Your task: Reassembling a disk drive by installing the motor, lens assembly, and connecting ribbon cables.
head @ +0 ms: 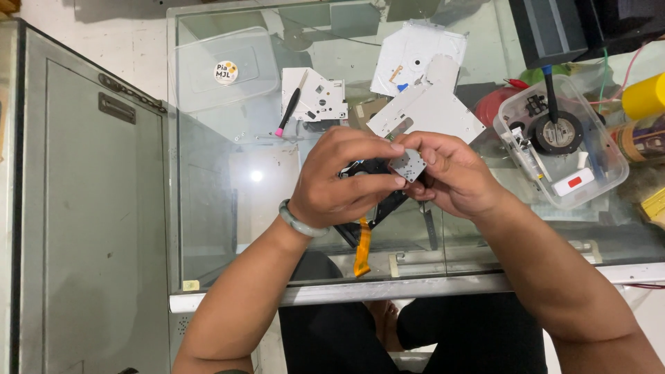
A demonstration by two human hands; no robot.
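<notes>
Grey metal bracket (409,165), small, square-ish w/ holes, sits pinched between both hands at frame centre, above the glass bench (228,208). Left hand (343,176) grips its left edge w/ thumb + index, fingers curled; right hand (447,173) clamps the right side, fingers closed round it and prob something behind, can't tell what. Directly under the hands: black drive chassis (377,201) lying on the glass, orange flex ribbon (361,249) hanging off it toward the lower edge. Progress, my read: teardown looks well along. Covers are already off: white sheet-metal plate (429,107) just above the hands, second white plate (415,55) at upper centre, smaller white mech piece (315,93) upper centre-left. Bracket looks free of the chassis, held clear of it. Left, judging by layout: chassis looks to have parts on it yet, ribbon not detached at the chassis end afaict. Around: black tool w/ pink tip (289,111) leaning over the white mech piece; clear plastic lid (222,69) upper left; clear tub (561,142) right of frame holding a black round part, a screwdriver and small bits; yellow cylinder (644,97) far right. In the way: nothing blocks the hands, but the big white plate crowds the space just above them, and the tub sits near the right wrist. Hands hide most of the chassis, so its state is partly unseen.
</notes>
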